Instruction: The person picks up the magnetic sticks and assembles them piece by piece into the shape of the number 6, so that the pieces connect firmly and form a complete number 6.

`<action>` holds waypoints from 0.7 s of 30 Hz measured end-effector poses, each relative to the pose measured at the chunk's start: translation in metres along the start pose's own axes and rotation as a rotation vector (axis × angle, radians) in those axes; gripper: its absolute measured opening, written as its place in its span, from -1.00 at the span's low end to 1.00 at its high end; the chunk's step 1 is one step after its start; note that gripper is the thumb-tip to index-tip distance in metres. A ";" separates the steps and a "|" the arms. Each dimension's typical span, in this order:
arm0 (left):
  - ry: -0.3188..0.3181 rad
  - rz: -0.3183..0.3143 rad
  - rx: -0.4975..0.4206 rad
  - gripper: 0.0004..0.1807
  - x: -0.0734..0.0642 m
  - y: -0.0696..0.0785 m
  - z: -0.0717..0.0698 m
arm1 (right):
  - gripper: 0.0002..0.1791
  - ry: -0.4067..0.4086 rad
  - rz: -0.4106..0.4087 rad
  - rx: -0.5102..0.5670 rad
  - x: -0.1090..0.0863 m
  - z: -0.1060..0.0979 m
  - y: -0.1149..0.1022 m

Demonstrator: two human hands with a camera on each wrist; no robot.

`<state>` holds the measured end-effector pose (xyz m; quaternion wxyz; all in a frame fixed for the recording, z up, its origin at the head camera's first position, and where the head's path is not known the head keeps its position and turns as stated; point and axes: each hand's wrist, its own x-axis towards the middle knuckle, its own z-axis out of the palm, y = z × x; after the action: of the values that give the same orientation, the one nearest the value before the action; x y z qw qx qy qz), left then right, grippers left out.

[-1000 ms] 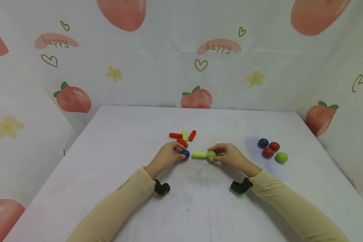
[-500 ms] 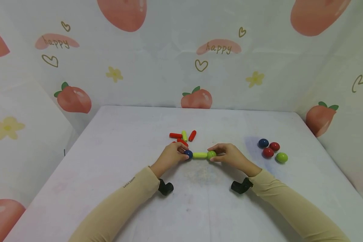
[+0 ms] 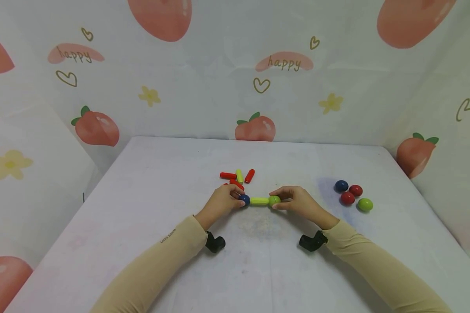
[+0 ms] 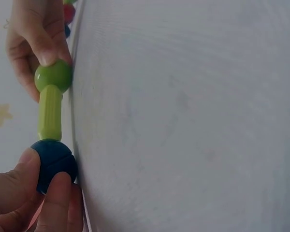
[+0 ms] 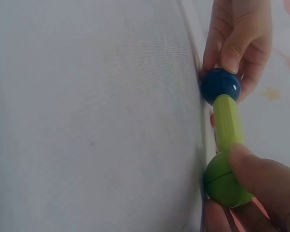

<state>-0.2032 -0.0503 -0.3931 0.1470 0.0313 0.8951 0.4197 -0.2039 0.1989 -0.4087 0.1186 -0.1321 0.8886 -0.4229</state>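
My left hand (image 3: 221, 200) pinches a dark blue ball (image 4: 57, 164) between thumb and fingers. A green ball (image 5: 225, 180) is pinched the same way by my right hand (image 3: 299, 201). Between the two balls runs a yellow-green rod (image 3: 259, 201), its ends meeting a ball on each side, so the three pieces form a straight bar low over the table. Both wrist views show the rod (image 4: 50, 113) touching the blue and green balls.
Behind my left hand lie several short rods, such as a red rod (image 3: 249, 176) and a yellow-green one (image 3: 239, 176). To the right on the white table (image 3: 172, 165) sit a blue ball (image 3: 341, 186), two red balls (image 3: 347, 198) and a green ball (image 3: 365, 204).
My left hand has moved right with the blue ball, closing the gap to the rod's left end. My right hand has stayed in place, holding the green ball.
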 end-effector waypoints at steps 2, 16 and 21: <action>-0.001 0.001 -0.001 -0.68 0.000 0.000 0.000 | -0.57 -0.001 -0.001 0.001 0.000 0.000 0.001; 0.006 0.017 -0.009 -0.69 0.000 -0.001 0.001 | -0.57 -0.008 0.001 -0.001 0.000 -0.001 0.000; 0.003 0.025 -0.006 -0.69 0.001 -0.002 0.001 | -0.57 -0.007 0.004 -0.004 -0.001 -0.001 -0.002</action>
<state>-0.2032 -0.0505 -0.3953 0.1404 0.0411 0.8937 0.4242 -0.2032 0.1985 -0.4069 0.1224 -0.1323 0.8892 -0.4206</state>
